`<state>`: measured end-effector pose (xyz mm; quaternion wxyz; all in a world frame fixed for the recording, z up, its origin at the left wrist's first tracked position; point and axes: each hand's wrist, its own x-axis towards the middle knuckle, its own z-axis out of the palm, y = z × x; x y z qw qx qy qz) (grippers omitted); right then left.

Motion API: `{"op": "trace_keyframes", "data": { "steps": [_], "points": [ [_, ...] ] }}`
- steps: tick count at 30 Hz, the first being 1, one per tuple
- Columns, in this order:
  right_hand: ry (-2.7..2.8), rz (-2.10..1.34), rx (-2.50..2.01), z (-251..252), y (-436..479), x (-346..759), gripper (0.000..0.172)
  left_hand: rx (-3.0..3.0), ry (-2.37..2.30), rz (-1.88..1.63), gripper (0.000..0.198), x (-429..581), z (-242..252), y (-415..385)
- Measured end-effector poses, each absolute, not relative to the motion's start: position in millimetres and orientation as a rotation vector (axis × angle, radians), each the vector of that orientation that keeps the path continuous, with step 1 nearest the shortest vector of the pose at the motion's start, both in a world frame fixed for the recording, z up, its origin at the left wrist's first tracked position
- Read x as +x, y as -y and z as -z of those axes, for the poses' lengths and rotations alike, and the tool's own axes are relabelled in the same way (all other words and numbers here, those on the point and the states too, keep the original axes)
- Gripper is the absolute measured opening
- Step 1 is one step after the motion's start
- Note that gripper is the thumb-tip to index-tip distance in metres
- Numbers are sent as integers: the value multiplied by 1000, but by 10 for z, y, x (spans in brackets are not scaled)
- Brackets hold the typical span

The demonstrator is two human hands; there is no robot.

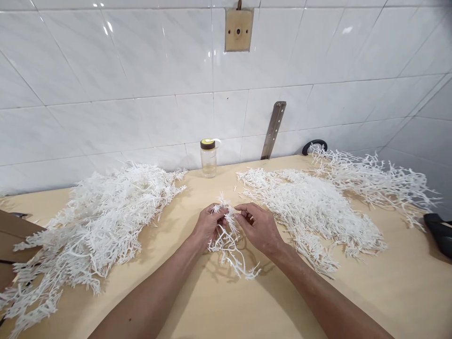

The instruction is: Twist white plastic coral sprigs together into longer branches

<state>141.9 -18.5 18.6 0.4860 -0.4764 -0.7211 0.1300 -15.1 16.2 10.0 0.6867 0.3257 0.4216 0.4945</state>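
White plastic-looking twigs form the branch (231,252) we hold at the centre of the frame, just above the table (219,320). Our left hand (209,226) is clamped on its upper part, while the looser stems hang out toward the lower right. Its long axis slopes that way, from feathery tips at the top down to bare forked ends. Our left hand is the nearer, already around it; our right hand (257,227) comes in from the right side, fingers curled beside the feathery tips, and we cannot tell whether they pinch anything. The two hands are close together but apart.

For containers, we have a clear bottle (208,163) standing upright with its lid on, upper middle of the frame; its base looks faintly tinted, perhaps liquid. At the left edge, what seems a cardboard box (19,235) sits partly behind the left pile (116,212), its inside hidden from us.
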Motion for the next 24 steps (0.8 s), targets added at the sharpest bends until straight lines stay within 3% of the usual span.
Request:
{"op": "trace_keyframes", "data": {
  "steps": [9, 24],
  "points": [
    [1742, -551, -1398, -224, 217, 1367, 34, 827, -876, -1084, 41, -107, -75, -89],
    [1639, -699, -1407, -207, 152, 1476, 29, 930, -1004, -1009, 45, -137, -187, -76]
  ]
}}
